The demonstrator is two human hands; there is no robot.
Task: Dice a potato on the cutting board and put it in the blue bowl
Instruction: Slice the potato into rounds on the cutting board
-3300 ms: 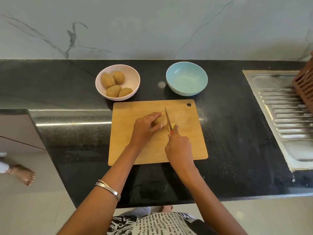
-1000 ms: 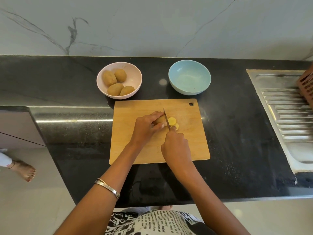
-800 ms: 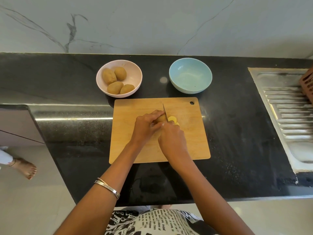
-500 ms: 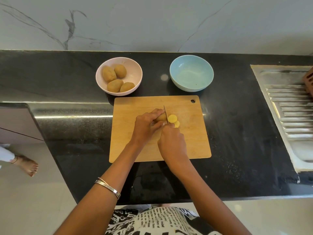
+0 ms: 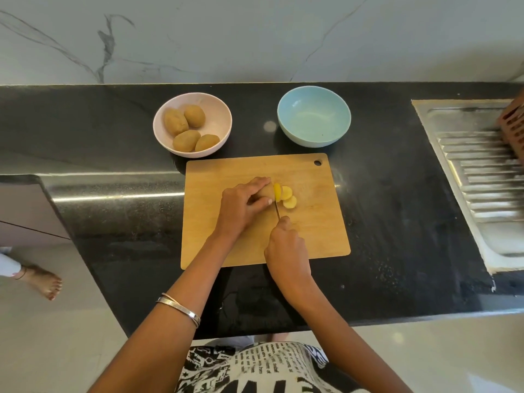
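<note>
So far only the slicing has begun: the left hand (image 5: 243, 207) curls over the uncut part of the potato (image 5: 266, 192) on the cutting board (image 5: 312, 231), fingers wrapped round it, while the right hand (image 5: 286, 251) is clenched on the handle of a knife (image 5: 277, 207) whose thin blade runs away from that grip and meets the potato's cut face. Just beyond the blade, on the side away from the left grip, one round slice (image 5: 277, 192) stands nearly upright against the blade and two more slices (image 5: 289, 197) lie flat, overlapping each other. By my reading the task is in its early stage: most of the potato is still whole under the left hand, the rounds have yet to be cut into dice, and the blue bowl (image 5: 314, 116), well beyond both grips on the bench (image 5: 397, 194), holds nothing that I can see. The potato's long axis appears to lie across the board, from the left grip toward the slices, with its cut end facing the knife, so the blade crosses that axis.
</note>
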